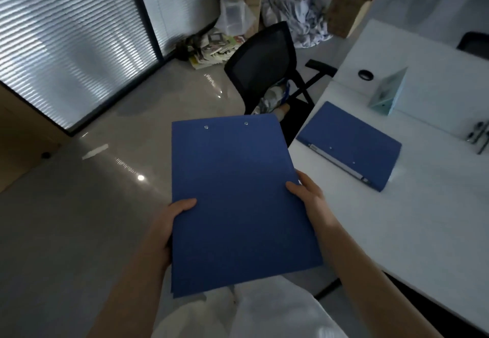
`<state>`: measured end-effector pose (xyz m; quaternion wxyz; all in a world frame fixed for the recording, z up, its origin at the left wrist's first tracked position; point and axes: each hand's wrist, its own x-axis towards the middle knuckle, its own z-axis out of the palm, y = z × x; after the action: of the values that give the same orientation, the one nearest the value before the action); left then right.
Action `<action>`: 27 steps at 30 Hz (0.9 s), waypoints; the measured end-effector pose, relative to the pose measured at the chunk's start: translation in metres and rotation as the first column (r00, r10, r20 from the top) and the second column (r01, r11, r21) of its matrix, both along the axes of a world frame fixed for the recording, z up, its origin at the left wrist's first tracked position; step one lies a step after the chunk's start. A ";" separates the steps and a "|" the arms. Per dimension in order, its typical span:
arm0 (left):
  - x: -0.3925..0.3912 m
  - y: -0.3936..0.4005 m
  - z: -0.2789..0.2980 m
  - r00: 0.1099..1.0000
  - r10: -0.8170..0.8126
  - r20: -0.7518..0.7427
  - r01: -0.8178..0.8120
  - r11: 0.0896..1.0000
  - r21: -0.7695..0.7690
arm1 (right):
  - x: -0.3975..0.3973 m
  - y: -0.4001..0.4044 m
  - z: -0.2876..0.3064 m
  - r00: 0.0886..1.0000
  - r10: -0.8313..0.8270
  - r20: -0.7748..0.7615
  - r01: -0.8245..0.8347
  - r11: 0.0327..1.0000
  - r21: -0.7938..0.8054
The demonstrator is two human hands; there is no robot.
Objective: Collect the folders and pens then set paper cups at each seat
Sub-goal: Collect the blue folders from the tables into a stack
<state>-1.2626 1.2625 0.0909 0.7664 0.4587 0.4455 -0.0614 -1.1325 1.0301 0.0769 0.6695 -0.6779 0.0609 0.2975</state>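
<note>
— While both hands are on it, how does that blue folder [238, 200] handle, do you reckon?

— Light and fairly stiff, I'd judge; it stays flat in the air with no sag. The left hand [169, 226] clamps its left edge, thumb on top, fingers hidden beneath. The right hand [309, 194] pinches the right edge the same way. It sits in front of the person's body, over the floor, just off the table's near corner. The lower left edge shows layers, so it may be more than one folder; I cannot tell.

— Slippery?

— The cover looks matte, so likely not very. Holding the long edges near the middle seems sensible, since a corner hold could let it swing open.

— What else is left to gather?

— A second blue folder [349, 144] lies flat on the white table [423, 218], spine strip facing the near side. A cluster of pens [480, 136] lies at the far right, well apart from it. No paper cups are in view.

— And the room?

— Dim. A glossy pale floor [105, 218], blinds on the glass wall, a black mesh chair [262, 65] pulled away from the table, and a folded card stand [389, 91] beside a cable hole.
</note>
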 end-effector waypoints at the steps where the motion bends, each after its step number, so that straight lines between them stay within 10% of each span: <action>1: 0.011 0.006 -0.001 1.000 -0.015 0.002 0.015 1.000 -0.003 | 0.009 0.004 -0.001 1.000 -0.026 -0.017 0.026 1.000 -0.015; 10: 0.128 0.048 -0.006 0.994 -0.112 -0.001 0.112 0.994 -0.011 | 0.135 0.016 -0.063 0.961 -0.250 -0.120 0.211 0.940 -0.270; 13: 0.173 0.064 0.000 0.992 -0.121 -0.043 0.123 0.992 0.040 | 0.183 0.014 -0.086 0.995 0.058 0.076 0.016 0.683 -0.730; 16: 0.220 0.080 0.003 0.986 -0.159 -0.056 0.162 0.984 0.070 | 0.220 0.014 -0.111 0.927 0.371 -0.047 -0.200 0.385 -0.901; 27: 0.314 0.094 -0.008 0.994 -0.104 -0.037 0.107 0.988 0.113 | 0.247 0.039 -0.139 0.846 0.450 -0.285 -0.381 0.138 -0.914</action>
<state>-0.9486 1.3563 0.0833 0.7274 0.5240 0.4351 -0.0832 -0.8859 1.0693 -0.0622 0.0207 -0.9353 0.0166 0.3529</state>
